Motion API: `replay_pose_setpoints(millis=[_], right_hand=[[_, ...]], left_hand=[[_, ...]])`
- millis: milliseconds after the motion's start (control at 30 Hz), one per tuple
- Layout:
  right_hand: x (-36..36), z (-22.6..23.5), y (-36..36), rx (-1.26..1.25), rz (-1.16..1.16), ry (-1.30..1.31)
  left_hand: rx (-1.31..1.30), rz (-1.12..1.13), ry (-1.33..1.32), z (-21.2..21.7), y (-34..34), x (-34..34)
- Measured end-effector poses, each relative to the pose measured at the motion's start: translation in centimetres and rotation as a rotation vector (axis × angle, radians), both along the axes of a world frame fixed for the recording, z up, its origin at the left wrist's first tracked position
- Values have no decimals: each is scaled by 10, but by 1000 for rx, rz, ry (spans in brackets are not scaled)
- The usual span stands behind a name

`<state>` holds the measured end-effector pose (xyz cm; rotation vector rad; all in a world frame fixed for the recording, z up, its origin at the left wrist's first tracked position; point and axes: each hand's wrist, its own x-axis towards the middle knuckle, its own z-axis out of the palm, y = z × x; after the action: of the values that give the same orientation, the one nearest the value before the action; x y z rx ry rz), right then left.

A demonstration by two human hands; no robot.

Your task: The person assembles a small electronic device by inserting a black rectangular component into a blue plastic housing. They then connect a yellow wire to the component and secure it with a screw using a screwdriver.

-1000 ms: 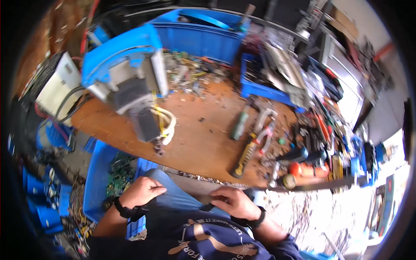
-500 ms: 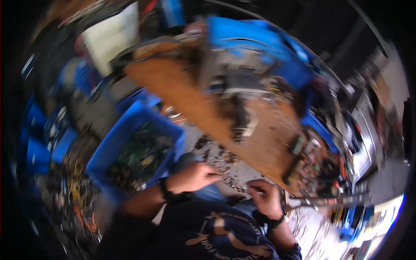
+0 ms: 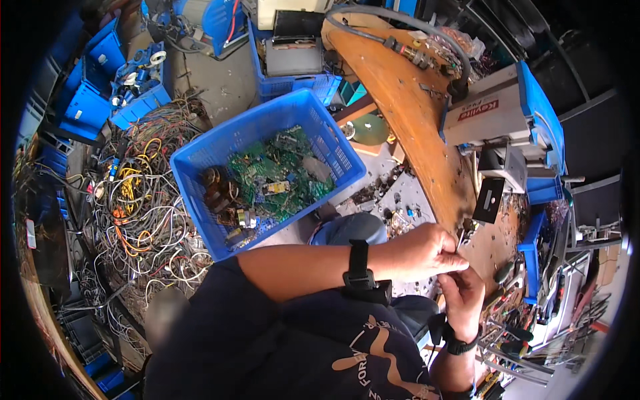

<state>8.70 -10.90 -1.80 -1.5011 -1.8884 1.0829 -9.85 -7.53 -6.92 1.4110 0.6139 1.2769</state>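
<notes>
My left hand [image 3: 423,253] reaches across to the right, its fingers closed in a pinch. Just below, my right hand [image 3: 463,300] is also closed, its fingertips meeting those of the left. Whatever lies between the fingers, if anything, is too small and hidden to name. Both hands are over the near edge of the wooden workbench [image 3: 427,140]. Left of my hands, a blue plastic crate [image 3: 193,180] holds green circuit boards [image 3: 287,150] and some copper-coloured coil parts [image 3: 219,190].
Tangled cables [image 3: 150,220] cover the floor at the left. Behind them stands a blue bin [image 3: 143,103] of parts. A white and blue machine [image 3: 483,110] sits on the bench near a black box-like part [image 3: 489,200]. Hand tools [image 3: 510,283] lie at the right.
The view has swung left, bringing the crate and cables nearer the middle. My hands were apart and are now together at the fingertips, further right in view.
</notes>
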Motion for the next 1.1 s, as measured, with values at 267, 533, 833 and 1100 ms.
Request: replay_pose_setpoints(millis=[267,533,833,1100], right_hand=[[-27,0,7,296,243,-217],[50,3,-17,30,130,-132],[75,23,-18,144,286,-80],[111,40,-1,55,251,-6]], left_hand=[[-80,-115,68,-30,-12,-44],[-445,-477,1200,-364,-139,-143],[-895,-854,998,-422,-194,-104],[-1036,-730,1062,-400,-119,-69]])
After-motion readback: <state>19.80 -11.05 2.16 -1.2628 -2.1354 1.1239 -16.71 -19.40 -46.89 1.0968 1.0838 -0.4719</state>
